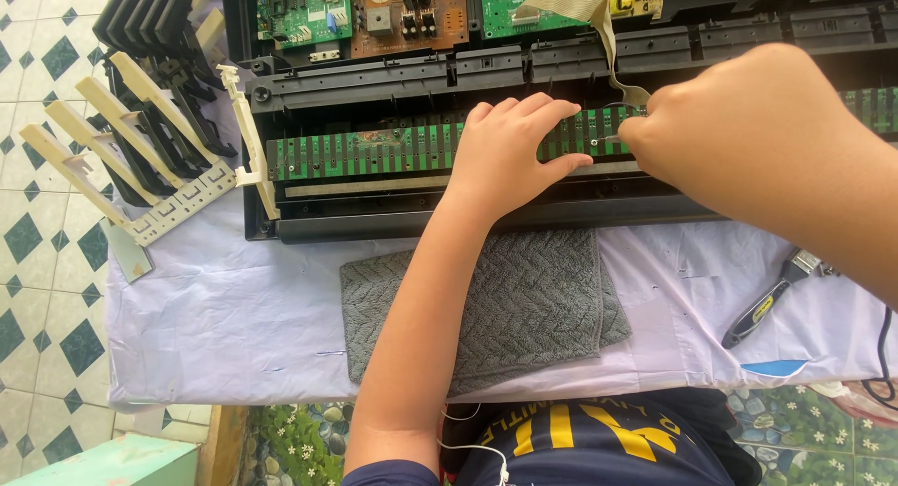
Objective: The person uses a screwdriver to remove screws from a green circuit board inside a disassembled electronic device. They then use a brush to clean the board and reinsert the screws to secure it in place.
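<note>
Long green contact circuit board point(374, 151) lies inside the opened black plastic keyboard case point(393, 219). I see my left hand point(510, 149) flat on it, fingers spread; my right hand point(739, 121) beside it, fingertips pinched (on what, I cannot tell).

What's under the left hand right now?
The left hand lies flat on the long green circuit strip inside the opened black keyboard case. The strip's contact rows show on both sides; the stretch beneath the palm is covered.
</note>
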